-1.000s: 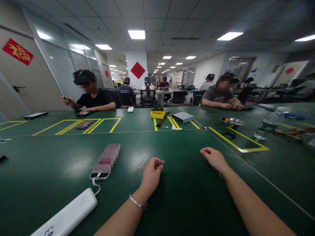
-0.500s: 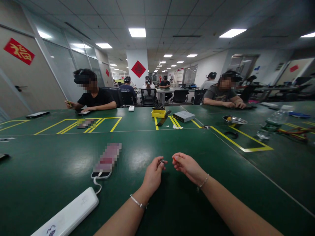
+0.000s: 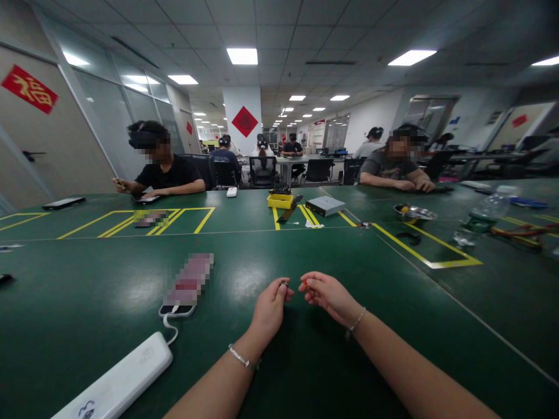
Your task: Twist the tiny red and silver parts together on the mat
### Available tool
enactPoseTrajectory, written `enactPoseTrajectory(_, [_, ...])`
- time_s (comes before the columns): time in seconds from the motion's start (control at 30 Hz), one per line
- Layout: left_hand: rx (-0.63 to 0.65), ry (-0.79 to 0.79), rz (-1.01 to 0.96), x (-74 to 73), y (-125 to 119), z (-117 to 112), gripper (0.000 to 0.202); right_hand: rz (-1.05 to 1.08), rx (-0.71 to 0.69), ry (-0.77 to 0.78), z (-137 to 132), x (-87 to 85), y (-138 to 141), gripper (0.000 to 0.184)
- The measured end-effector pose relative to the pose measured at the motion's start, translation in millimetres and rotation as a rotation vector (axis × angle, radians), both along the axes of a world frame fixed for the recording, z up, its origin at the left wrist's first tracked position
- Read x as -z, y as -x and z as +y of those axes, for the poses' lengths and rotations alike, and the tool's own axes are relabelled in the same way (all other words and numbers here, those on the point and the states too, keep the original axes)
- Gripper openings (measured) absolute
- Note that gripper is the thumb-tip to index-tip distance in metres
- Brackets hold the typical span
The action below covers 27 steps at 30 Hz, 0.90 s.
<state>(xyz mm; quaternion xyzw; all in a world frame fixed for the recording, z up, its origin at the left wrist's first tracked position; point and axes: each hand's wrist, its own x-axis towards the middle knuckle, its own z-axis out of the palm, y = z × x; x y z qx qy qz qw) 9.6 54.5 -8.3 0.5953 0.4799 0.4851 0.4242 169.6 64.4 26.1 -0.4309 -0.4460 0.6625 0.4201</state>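
Observation:
Over the green table, my left hand point(image 3: 270, 304) is closed, pinching a small dark metallic piece point(image 3: 284, 284) between thumb and forefinger. Its exact kind is too small to make out. Facing it, my right hand point(image 3: 329, 295) pinches a tiny orange-red piece point(image 3: 305, 283) at its fingertips, mostly covered by the fingers. A narrow gap separates the two hands, and the pieces do not touch. To the left of my left hand lies a phone point(image 3: 188, 285), its screen blurred out, with a white cable running to a white power bank point(image 3: 120, 378).
Farther back on the green table point(image 3: 244, 256) are a yellow bin point(image 3: 280, 201) with dark items, a grey box point(image 3: 325, 205), a metal bowl point(image 3: 414, 213) and a clear plastic bottle point(image 3: 484, 218). Yellow tape marks the surface. Two people sit across the table; others sit behind.
My right hand has shifted slightly left, and the gap between my hands is a little narrower. Both hands keep their pinches. The whole view has moved very slightly.

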Motion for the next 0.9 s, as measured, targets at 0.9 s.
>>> enactPoseTrajectory(0.9, [-0.053,-0.035,-0.088,-12.9,1.6,-4.0,0.025,0.068,-0.028,0.051,-8.2,0.4,12.0,0.035])
